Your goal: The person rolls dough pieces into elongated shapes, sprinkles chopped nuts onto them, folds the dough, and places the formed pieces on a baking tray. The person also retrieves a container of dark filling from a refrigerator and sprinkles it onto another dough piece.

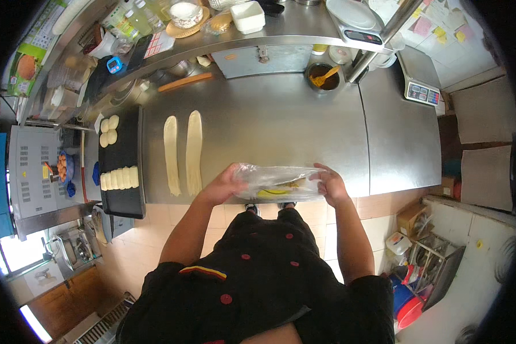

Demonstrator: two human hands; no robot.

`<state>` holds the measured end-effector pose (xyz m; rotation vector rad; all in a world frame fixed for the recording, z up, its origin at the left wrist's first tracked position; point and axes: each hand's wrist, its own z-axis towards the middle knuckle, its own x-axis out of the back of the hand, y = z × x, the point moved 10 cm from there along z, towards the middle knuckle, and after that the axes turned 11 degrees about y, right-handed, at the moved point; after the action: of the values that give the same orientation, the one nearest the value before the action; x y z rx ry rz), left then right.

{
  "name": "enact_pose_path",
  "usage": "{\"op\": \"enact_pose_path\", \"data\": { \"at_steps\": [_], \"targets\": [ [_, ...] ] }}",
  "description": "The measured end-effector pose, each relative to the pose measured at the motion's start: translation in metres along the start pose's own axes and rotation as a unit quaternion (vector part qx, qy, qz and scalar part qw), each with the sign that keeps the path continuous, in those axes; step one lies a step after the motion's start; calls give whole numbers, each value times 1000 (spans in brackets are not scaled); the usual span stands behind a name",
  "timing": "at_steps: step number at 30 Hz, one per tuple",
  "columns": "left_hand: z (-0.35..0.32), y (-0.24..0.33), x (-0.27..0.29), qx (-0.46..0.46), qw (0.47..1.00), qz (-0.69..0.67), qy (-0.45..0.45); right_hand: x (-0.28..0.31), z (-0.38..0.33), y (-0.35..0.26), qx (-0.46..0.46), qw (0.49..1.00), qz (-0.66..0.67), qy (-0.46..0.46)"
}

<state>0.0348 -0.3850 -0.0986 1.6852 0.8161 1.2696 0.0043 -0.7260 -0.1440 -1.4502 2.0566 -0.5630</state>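
while left hand [226, 183] and right hand [329, 184] grip one clear plastic bag [276, 183], two dough strips [183, 152] lie beside.

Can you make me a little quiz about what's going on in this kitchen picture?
1. True or false: both hands, left hand and right hand, hold the clear plastic bag.
2. How many long dough strips lie on the steel counter? A) two B) four C) six
3. Fill in: the small dough pieces sit on a black ____.

Key: 1 true; 2 A; 3 tray.
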Motion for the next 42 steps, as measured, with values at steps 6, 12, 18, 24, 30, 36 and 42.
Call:
{"op": "enact_pose_path", "data": {
  "at_steps": [6, 12, 18, 24, 30, 36, 42],
  "targets": [
    [-11, -42, -19, 353, 914, -197, 40, -25, -19, -14, -65, 967, 242, -33],
    [11, -33, -32, 160, 905, -392, 29, 31, -1, -12, 143, 979, -143, -2],
    [42, -10, -50, 176, 983, -38, 41, 58, 29, 17, 22, 995, -8, 101],
    [60, -27, -94, 332, 899, -267, 102, 30, 23, -22, 83, 988, -91, 95],
    [91, -26, -141, 315, 918, -221, 90, 42, 64, -51, 281, 933, -182, 131],
    [92, -22, -169, 377, 897, -225, 57, 30, 45, -92, 245, 907, -318, 123],
    [92, -43, -194, 370, 889, -262, 63, 33, 52, -120, 325, 860, -362, 153]
  ]
}}
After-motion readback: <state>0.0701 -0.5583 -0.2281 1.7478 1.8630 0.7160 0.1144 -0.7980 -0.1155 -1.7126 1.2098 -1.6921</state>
